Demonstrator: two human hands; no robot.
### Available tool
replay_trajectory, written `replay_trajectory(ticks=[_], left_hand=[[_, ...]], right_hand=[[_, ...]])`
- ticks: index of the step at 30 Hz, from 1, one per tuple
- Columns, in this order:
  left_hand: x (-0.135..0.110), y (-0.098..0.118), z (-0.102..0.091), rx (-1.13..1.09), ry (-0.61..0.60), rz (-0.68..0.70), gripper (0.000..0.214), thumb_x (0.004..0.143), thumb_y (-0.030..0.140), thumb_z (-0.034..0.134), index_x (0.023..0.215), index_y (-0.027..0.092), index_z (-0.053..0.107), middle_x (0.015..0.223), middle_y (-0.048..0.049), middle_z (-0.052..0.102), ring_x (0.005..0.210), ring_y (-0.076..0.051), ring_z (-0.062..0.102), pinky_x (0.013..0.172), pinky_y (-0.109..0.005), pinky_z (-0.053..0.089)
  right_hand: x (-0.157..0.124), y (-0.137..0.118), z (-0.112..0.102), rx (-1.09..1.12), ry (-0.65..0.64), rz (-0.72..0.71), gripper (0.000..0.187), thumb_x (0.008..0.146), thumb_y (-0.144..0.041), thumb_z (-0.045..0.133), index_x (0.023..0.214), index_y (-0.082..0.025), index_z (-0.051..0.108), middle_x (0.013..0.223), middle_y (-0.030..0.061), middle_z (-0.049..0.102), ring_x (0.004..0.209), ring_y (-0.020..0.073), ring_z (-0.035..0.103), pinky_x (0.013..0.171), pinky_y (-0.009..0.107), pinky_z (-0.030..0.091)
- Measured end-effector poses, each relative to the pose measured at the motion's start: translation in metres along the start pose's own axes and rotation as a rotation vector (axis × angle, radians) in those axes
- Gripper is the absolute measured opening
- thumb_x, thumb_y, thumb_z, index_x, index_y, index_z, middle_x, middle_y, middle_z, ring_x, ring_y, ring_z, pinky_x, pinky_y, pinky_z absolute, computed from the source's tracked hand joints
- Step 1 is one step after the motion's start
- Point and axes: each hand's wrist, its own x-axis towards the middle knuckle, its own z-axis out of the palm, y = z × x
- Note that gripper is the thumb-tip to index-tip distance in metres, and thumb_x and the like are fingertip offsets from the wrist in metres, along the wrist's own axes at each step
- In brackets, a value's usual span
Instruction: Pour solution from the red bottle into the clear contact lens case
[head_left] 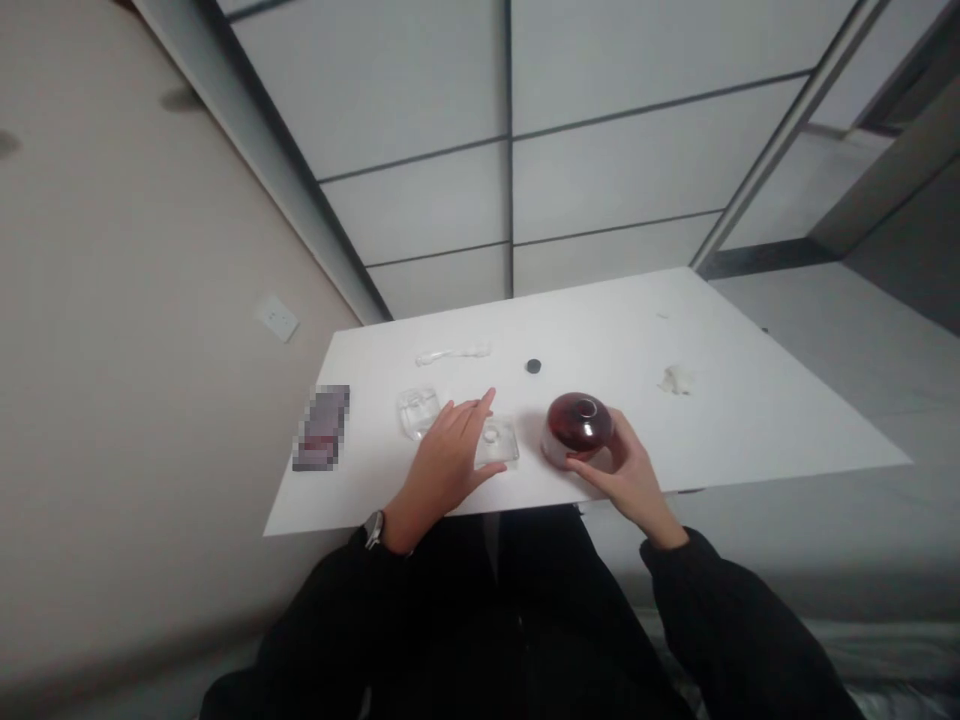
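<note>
My right hand (619,470) is wrapped round the side of a squat, rounded jar (576,425) on the white table. Its domed top is dark red and glossy, with a small ring-shaped opening in the middle; the lower part looks paler. My left hand (454,445) has its fingers and thumb apart, over the left end of a clear rectangular piece (506,442) with a small round feature. Whether it touches that piece I cannot tell. Just left of these fingers is a clear, squarish container (416,410). A small dark round disc (533,366) lies beyond both hands.
A clear, crinkled strip (452,355) lies toward the back of the white table (787,430). On the right is a pale crumpled scrap (677,380). A blurred-out rectangular item (322,428) sits near the left edge. Panelled doors (442,220) stand behind the table.
</note>
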Motion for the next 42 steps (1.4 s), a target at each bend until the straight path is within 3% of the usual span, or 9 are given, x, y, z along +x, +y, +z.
replay_trajectory(ticks=[8,17,21,24,28,32,42], left_hand=[[0.03,-0.018,-0.007,0.106,-0.009,-0.095,0.101,0.086,0.032,0.088,0.166,0.018,0.028,0.138,-0.0146,0.071,0.139,-0.034,0.062,0.128,-0.06,0.036],[0.057,-0.044,-0.01,0.135,0.004,-0.118,0.102,0.084,0.034,0.091,0.165,0.018,0.031,0.145,-0.0168,0.069,0.141,-0.037,0.06,0.127,-0.061,0.038],[0.031,-0.064,-0.019,0.129,0.107,-0.147,0.112,0.078,0.041,0.095,0.166,0.018,0.029,0.165,-0.0227,0.05,0.152,-0.042,0.049,0.128,-0.061,0.037],[-0.006,-0.086,-0.022,0.037,0.239,-0.287,0.112,0.078,0.047,0.093,0.166,0.018,0.03,0.167,-0.0234,0.045,0.156,-0.044,0.042,0.129,-0.066,0.034],[-0.04,-0.11,-0.012,-0.336,0.186,-0.507,0.11,0.078,0.045,0.091,0.167,0.02,0.031,0.155,-0.0215,0.057,0.139,-0.039,0.062,0.115,-0.063,0.052],[-0.037,-0.118,0.003,-0.461,0.164,-0.516,0.104,0.081,0.038,0.087,0.168,0.023,0.031,0.153,-0.0195,0.061,0.137,-0.034,0.065,0.109,-0.053,0.059],[-0.018,-0.128,0.013,-0.6,0.141,-0.452,0.108,0.08,0.035,0.088,0.169,0.02,0.028,0.161,-0.0217,0.056,0.147,-0.034,0.058,0.12,-0.053,0.051]], right_hand=[[0.004,0.001,-0.003,-0.058,-0.048,-0.057,0.069,0.083,-0.049,0.09,0.141,-0.027,0.061,0.143,0.0127,0.064,0.136,0.034,0.061,0.119,0.054,0.048],[0.006,0.001,-0.002,-0.103,-0.056,-0.078,0.069,0.084,-0.053,0.088,0.141,-0.027,0.06,0.143,0.0134,0.065,0.135,0.0345,0.062,0.118,0.055,0.05],[0.005,0.002,-0.002,-0.113,-0.043,-0.02,0.071,0.084,-0.055,0.087,0.142,-0.026,0.058,0.142,0.014,0.066,0.134,0.035,0.064,0.119,0.057,0.049],[0.004,0.003,0.001,-0.094,-0.033,0.056,0.077,0.081,-0.056,0.088,0.143,-0.025,0.054,0.142,0.0151,0.066,0.133,0.0357,0.065,0.119,0.059,0.05],[0.008,0.003,0.006,-0.078,-0.081,0.092,0.082,0.08,-0.054,0.089,0.145,-0.025,0.049,0.142,0.0163,0.065,0.131,0.0357,0.067,0.12,0.061,0.049],[0.024,0.003,0.009,-0.115,-0.095,0.067,0.082,0.077,-0.053,0.091,0.142,-0.024,0.051,0.142,0.0167,0.066,0.131,0.0369,0.068,0.118,0.062,0.051],[0.083,0.01,0.021,-0.236,-0.15,0.019,0.081,0.074,-0.052,0.092,0.139,-0.023,0.053,0.135,0.0173,0.072,0.125,0.038,0.071,0.113,0.063,0.054]])
